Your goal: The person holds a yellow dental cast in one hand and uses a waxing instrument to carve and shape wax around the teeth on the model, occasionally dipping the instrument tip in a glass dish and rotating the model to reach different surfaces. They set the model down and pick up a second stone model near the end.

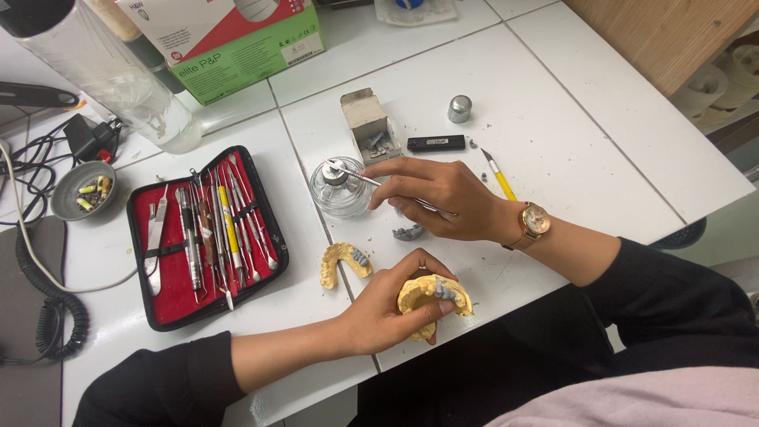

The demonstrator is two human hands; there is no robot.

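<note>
My left hand (387, 312) grips a yellow plaster dental cast (433, 299) with grey wax teeth, held just above the table's front edge. My right hand (443, 198) pinches a thin metal hand instrument (357, 175) whose tip reaches over the wick of a small glass spirit lamp (338, 190). A second yellow jaw cast (343, 262) lies on the white table between the lamp and my left hand. A small grey wax piece (408, 232) rests just below my right hand. A rose-gold watch (534, 221) sits on my right wrist.
An open red-lined case of dental tools (207, 233) lies at left. A grey dish (83, 190) of small bits, cables and a clear bottle (126, 87) stand far left. A green-and-white box (237, 39), a small grey block (365, 119), black lighter (436, 143), metal cap (459, 108) and yellow-handled knife (499, 177) lie behind.
</note>
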